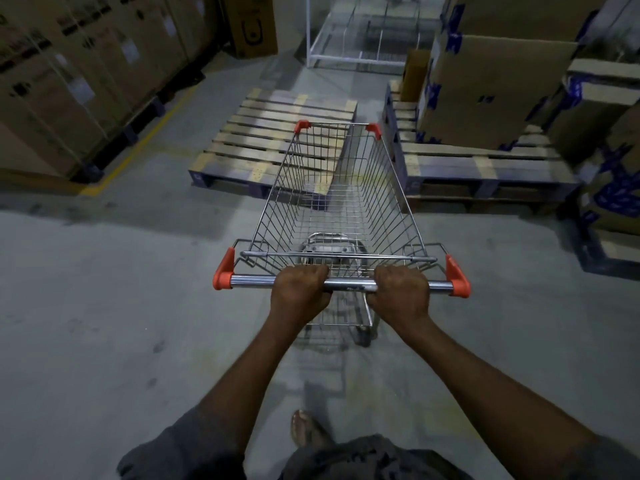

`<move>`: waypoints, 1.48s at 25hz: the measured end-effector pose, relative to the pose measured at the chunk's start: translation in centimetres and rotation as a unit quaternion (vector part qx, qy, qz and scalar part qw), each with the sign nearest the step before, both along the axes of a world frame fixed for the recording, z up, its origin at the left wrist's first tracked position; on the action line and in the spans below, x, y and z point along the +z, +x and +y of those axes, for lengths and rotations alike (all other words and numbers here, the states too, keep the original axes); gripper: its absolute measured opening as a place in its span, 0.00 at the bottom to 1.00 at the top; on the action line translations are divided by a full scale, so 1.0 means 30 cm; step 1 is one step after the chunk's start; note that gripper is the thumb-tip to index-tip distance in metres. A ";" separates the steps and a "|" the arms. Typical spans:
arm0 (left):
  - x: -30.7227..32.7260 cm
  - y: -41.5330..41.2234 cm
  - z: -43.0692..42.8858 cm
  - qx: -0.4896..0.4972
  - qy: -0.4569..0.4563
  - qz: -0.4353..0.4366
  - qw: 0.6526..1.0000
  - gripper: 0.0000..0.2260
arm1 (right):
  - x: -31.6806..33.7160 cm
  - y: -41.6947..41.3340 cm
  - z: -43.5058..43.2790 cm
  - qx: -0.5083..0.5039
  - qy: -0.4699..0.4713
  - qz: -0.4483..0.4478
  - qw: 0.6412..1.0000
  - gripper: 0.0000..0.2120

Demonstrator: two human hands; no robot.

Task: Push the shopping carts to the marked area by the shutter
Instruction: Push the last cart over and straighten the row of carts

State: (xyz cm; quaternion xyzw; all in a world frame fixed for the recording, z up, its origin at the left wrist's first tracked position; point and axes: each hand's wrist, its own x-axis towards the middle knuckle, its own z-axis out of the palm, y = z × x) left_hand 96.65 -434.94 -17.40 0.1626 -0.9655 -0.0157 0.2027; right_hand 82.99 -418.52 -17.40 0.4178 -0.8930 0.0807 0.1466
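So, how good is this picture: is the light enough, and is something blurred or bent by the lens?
Head view: dim, bluish light. Head view: the left hand, right hand and shopping cart handle look fairly sharp, while the cardboard boxes at the left edge are smeared. Head view: the wide lens skews the pallet outward.

**A warehouse store, likely behind a shop**

We take this for a warehouse or a shop's back store. Tall brown cardboard cartons [69, 81] stand stacked in a wall on the left, and a yellow painted line [138, 142] runs along their bay on the grey concrete floor [104, 306]. A bare wooden pallet with blue blocks [270, 147] lies ahead. Beside it, a second wooden pallet [485, 171] carries big brown boxes sealed with blue tape [491, 88]. A white metal-frame rack [332, 58] stands further back (its contents are too blurred to tell). The silver wire shopping cart with orange plastic corners [391, 188] suggests retail stock.
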 end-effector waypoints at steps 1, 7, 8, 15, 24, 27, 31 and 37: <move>0.011 0.007 0.035 -0.011 0.011 -0.018 1.000 0.08 | 0.011 0.011 0.048 -0.006 -0.001 -0.015 1.000 0.09; 0.051 0.043 0.152 -0.098 0.007 -0.114 0.989 0.09 | 0.054 0.078 0.257 0.002 0.073 -0.084 0.994 0.13; 0.057 0.040 0.158 -0.115 0.024 -0.137 0.984 0.11 | 0.067 0.084 0.279 0.014 0.100 -0.097 0.990 0.12; 0.105 0.001 0.208 -0.241 0.095 -0.293 0.920 0.14 | 0.116 0.170 0.422 0.009 0.142 -0.175 0.974 0.17; 0.073 0.068 0.379 -0.343 0.012 -0.237 0.909 0.17 | 0.092 0.436 0.619 -0.172 0.085 -0.127 0.973 0.09; 0.077 0.069 0.433 -0.386 -0.005 -0.243 0.890 0.16 | 0.088 0.498 0.678 -0.223 0.083 -0.129 0.963 0.10; 0.082 0.064 0.518 -0.453 -0.013 -0.216 0.865 0.14 | 0.080 0.566 0.764 -0.276 0.069 -0.134 0.949 0.09; 0.088 0.044 0.706 -0.520 -0.025 -0.184 0.834 0.14 | 0.064 0.655 0.937 -0.334 0.057 -0.123 0.933 0.13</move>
